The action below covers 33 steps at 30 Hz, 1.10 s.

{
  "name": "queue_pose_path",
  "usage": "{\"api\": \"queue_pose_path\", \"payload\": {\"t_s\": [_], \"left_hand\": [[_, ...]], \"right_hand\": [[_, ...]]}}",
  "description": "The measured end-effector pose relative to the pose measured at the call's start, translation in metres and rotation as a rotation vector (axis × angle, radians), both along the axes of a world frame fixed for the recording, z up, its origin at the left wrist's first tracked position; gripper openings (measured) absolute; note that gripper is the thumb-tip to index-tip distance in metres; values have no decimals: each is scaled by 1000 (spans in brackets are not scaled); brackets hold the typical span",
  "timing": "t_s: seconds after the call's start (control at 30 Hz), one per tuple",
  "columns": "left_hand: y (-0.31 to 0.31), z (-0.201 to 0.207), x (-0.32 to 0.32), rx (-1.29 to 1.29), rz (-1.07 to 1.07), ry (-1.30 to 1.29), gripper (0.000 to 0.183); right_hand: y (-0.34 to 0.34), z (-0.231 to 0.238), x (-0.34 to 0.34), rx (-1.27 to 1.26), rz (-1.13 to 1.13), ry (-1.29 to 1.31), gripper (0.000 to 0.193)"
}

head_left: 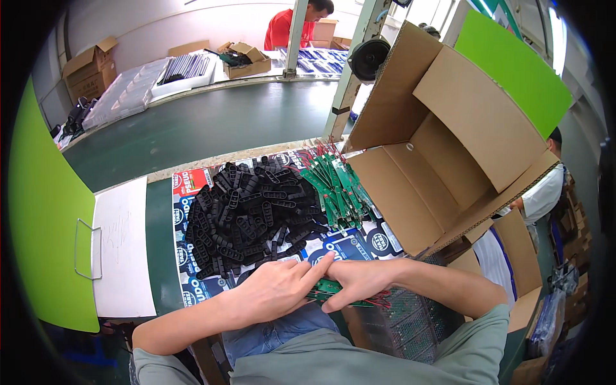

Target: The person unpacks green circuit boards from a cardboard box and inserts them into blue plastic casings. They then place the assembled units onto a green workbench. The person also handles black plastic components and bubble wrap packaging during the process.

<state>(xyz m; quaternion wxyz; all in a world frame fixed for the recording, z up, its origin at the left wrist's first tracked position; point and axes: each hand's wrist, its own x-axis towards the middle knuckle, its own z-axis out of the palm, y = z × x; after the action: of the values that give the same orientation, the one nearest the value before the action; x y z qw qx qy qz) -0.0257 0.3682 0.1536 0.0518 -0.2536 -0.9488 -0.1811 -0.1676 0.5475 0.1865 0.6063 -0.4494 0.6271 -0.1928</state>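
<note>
Close to my body, at the table's near edge, both hands meet. My right hand is closed around green circuit boards whose red wires stick out below the palm. Against it lies my left hand, fingers together and bent over the boards; anything pinched there is hidden. Just beyond, a large heap of black plastic strip-shaped holders spreads over a printed sheet. To its right rests a pile of loose green circuit boards with red wires.
An open cardboard box stands tilted at the right. Below it is a mesh-sided container. White paper with a wire clip hangs by a green panel at left. Across the dark green belt, a person in red works; another person is at right.
</note>
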Motion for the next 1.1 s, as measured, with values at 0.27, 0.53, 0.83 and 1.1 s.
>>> {"api": "queue_pose_path", "payload": {"t_s": [0.27,0.53,0.83,1.1], "left_hand": [[-1,-9,-7,43,21,-49,83],[-24,-14,-7,361,128,-210,36],[-4,-24,-27,1395,279,-681,18],[44,-37,-62,1393,285,-562,21]], "right_hand": [[17,-13,-3,-178,-161,19,71],[46,7,-40,-530,-471,-96,75],[1,-77,14,-946,-810,-385,96],[-23,-41,-6,-907,-1067,-40,35]]}}
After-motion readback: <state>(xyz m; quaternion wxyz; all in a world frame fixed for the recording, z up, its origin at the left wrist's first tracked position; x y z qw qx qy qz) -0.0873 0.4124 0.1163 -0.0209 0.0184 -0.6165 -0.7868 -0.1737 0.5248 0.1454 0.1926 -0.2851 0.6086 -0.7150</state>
